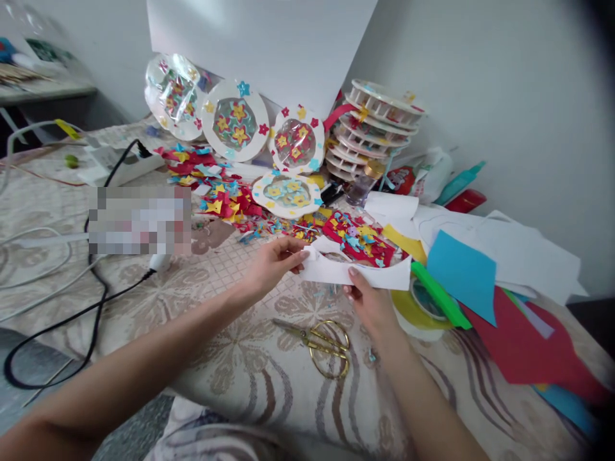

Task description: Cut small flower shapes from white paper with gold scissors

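Between my two hands is a piece of white paper (355, 275) with a curved edge cut out of its upper side. My left hand (278, 259) pinches its left end between thumb and fingers. Lower down near the middle, my right hand (368, 294) grips the bottom edge, thumb on top. On the cloth below the paper lies a pair of gold-handled scissors (329, 349), blades pointing left. Just behind the paper, small cut paper pieces (358, 237) in red, yellow and blue lie in a heap.
Round white decorations with paper stars (235, 121) lean at the back beside a stack of white rings (375, 128). Coloured sheets (461, 269) and a green strip (442, 294) lie right. Black cable (98, 320) loops at the left. More paper scraps (225, 198) lie behind my left hand.
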Demonstrator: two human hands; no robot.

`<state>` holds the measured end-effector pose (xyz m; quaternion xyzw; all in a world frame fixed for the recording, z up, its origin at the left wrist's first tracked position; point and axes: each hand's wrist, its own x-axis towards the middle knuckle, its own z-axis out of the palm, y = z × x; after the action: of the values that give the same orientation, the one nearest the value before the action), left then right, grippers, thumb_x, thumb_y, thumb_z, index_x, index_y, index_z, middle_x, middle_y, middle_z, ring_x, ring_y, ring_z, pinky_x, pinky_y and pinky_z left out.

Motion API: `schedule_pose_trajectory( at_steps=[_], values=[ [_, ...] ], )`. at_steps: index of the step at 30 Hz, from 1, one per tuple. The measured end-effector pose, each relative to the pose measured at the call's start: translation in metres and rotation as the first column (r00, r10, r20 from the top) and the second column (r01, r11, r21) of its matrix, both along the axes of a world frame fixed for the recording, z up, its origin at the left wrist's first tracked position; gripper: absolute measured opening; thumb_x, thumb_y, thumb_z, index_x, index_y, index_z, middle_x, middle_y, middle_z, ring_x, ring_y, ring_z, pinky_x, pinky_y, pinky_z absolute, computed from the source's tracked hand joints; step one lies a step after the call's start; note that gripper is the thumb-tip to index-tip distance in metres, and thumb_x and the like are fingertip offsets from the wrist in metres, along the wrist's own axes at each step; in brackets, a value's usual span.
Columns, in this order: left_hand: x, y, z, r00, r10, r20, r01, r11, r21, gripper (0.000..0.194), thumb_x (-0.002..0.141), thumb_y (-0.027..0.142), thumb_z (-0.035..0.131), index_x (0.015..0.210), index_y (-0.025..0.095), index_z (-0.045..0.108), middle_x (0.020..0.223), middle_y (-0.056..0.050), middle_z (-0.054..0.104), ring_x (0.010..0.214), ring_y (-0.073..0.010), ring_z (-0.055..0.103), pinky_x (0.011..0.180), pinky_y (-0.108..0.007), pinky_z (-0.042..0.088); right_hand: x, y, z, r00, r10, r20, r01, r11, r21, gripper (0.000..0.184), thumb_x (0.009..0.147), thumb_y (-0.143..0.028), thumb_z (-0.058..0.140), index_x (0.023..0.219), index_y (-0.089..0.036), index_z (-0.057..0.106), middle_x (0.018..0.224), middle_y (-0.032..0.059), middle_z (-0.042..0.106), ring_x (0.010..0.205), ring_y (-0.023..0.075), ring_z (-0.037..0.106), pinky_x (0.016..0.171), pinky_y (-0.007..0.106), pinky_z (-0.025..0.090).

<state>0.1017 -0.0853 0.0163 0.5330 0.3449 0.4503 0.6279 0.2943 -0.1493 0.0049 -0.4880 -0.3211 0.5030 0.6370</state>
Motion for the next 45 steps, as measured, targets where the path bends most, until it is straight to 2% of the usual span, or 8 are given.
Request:
schedule_pose_trajectory(
  at_steps=[6,14,19,28,37,45],
  values=[
    [-0.001,0.000,0.002,1.000,0.011,0.010,-0.011,1.000,-0.006,0.029,0.070,0.036,0.073,0.083,0.011,0.064,0.068,-0.001,0.060,0.057,-0.0082,0.054,0.053,-0.020,0.044,0.001,0.000,-0.001,0.999,0.014,0.030,-0.013,1.000,-0.018,0.032,0.063,-0.035,0.079,0.081,-0.018,0.059,0.057,-0.0052,0.056,0.045,0.0075,0.048,0.038,0.018,0.033],
    [-0.001,-0.002,0.005,0.999,-0.023,0.032,0.023,1.000,0.006,0.026,0.072,0.034,0.071,0.082,0.011,0.064,0.072,-0.002,0.060,0.058,-0.0076,0.053,0.054,-0.020,0.044,-0.006,0.000,-0.006,0.997,-0.014,-0.082,0.011,0.999,-0.042,0.033,0.063,-0.036,0.079,0.083,-0.019,0.060,0.062,-0.0038,0.060,0.043,0.0074,0.049,0.035,0.019,0.032],
    [0.001,-0.005,0.003,0.997,-0.076,0.021,0.076,0.997,0.003,0.027,0.072,0.036,0.071,0.082,0.011,0.064,0.070,-0.001,0.059,0.058,-0.0076,0.052,0.054,-0.020,0.044,-0.019,-0.004,-0.008,0.994,0.060,-0.090,-0.065,0.997,-0.052,0.029,0.064,-0.034,0.078,0.085,-0.019,0.063,0.061,-0.0036,0.061,0.043,0.0079,0.049,0.035,0.019,0.033],
    [0.004,-0.005,-0.003,0.997,-0.069,-0.039,0.068,0.997,-0.029,0.030,0.071,0.037,0.071,0.086,0.013,0.061,0.071,0.001,0.058,0.058,-0.0076,0.053,0.052,-0.020,0.044,-0.024,-0.003,-0.009,0.994,0.057,-0.090,-0.061,0.997,-0.048,0.030,0.065,-0.037,0.075,0.086,-0.020,0.064,0.057,-0.0043,0.059,0.044,0.0089,0.047,0.037,0.020,0.032],
    [0.011,-0.014,-0.009,0.977,-0.197,-0.077,0.192,0.978,-0.078,0.033,0.074,0.044,0.068,0.082,0.014,0.056,0.061,0.001,0.058,0.054,-0.0095,0.055,0.054,-0.023,0.046,-0.024,-0.001,-0.004,0.994,-0.043,-0.101,0.039,0.998,-0.047,0.033,0.064,-0.038,0.075,0.088,-0.020,0.062,0.057,-0.0043,0.058,0.044,0.0093,0.045,0.036,0.021,0.032],
    [0.012,-0.019,-0.008,0.975,-0.217,-0.045,0.211,0.971,-0.114,0.036,0.072,0.045,0.069,0.085,0.013,0.056,0.065,-0.001,0.061,0.058,-0.0101,0.058,0.057,-0.023,0.049,-0.026,-0.003,-0.005,0.985,0.011,-0.171,-0.019,0.999,-0.047,0.032,0.063,-0.035,0.077,0.087,-0.019,0.064,0.060,-0.0046,0.059,0.047,0.0083,0.047,0.038,0.020,0.034]
  ],
)
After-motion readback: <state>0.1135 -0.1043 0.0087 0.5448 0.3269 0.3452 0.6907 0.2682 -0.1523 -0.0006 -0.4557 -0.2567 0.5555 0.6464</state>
